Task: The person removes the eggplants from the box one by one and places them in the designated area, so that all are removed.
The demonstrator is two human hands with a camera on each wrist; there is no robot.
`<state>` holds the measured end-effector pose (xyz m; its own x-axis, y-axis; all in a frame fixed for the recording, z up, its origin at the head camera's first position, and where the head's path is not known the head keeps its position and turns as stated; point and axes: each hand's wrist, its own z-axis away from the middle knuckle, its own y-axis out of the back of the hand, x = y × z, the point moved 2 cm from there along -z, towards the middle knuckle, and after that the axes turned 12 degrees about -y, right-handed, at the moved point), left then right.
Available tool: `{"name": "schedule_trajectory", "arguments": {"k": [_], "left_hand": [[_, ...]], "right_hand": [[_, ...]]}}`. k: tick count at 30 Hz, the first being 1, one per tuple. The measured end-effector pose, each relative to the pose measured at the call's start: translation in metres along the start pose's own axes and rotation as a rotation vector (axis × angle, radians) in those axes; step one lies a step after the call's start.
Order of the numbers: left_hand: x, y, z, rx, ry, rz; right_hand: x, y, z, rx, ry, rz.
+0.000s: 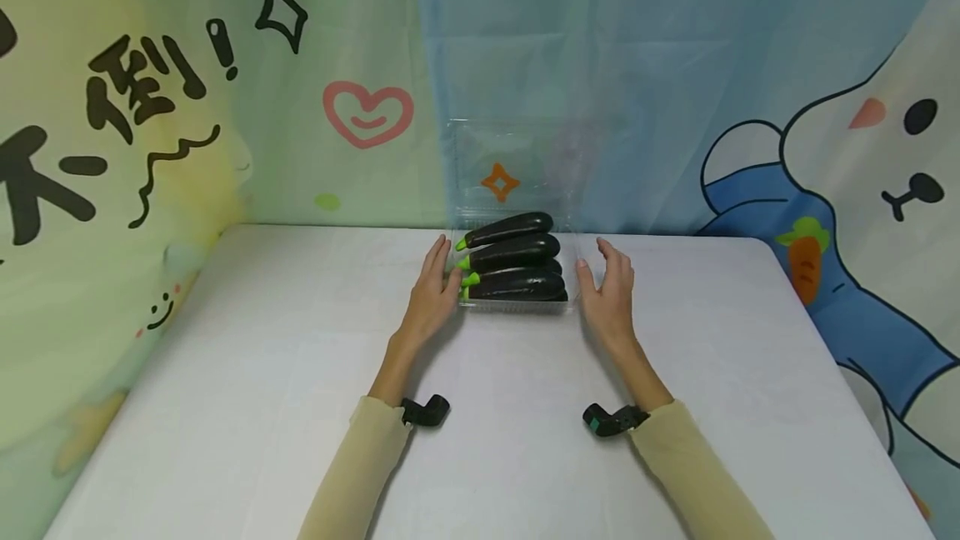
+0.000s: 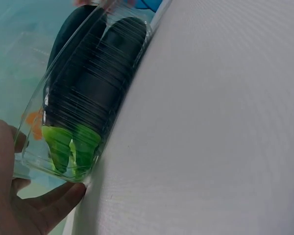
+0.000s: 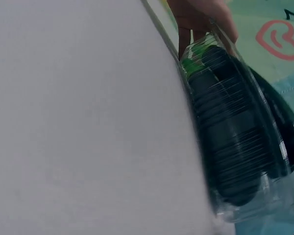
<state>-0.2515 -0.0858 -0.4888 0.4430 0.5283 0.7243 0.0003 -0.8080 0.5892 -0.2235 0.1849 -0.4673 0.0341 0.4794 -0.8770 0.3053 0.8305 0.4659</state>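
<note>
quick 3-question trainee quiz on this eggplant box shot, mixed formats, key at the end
1. True or false: the lid of the clear plastic box is folded down over the eggplants.
2. Which way do the eggplants' green stem ends point? A) toward the left hand B) toward the right hand C) toward the backdrop
3. Fill in: the box stands on a ____ table.

Key: 1 false, the lid stands open at the back. 2 A. 3 white.

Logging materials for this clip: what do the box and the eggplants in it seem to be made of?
The box looks like thin clear plastic: see-through, ribbed walls, glossy. The eggplants look like smooth moulded plastic: an even dark sheen and flat bright green stems, though real ones cannot be ruled out.
</note>
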Motion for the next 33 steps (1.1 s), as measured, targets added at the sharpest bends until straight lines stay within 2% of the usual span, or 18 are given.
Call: {"name": "schedule_trajectory", "arguments": {"k": [2,6,12,20,28,33], "left_hand": [[0.0,0.0,0.0,-0.01,0.006,-0.003],[0.001,0.002,0.0,-0.014,0.009,0.001],[0.001,0.003,-0.001,-0.014,-0.003,0.004],[0.001,0.002,0.001,-0.01,0.006,0.009],[0.0,0.002,0.001,-0.001,0.012,0.024],[-0.001,0.001,0.001,0.002,0.011,0.024]], "right_hand": [[-0.01,0.002,0.0,-0.004,0.101,0.023],[-0.028,-0.003,0.001,-0.095,0.268,0.091],[-0.045,-0.011,0.0,-0.151,0.416,0.238],[-0.06,-0.014,-0.01,-0.198,0.506,0.362],[-0.063,-0.02,-0.02,-0.306,0.495,0.395],[-0.067,-0.024,-0.025,-0.349,0.521,0.439]]}}
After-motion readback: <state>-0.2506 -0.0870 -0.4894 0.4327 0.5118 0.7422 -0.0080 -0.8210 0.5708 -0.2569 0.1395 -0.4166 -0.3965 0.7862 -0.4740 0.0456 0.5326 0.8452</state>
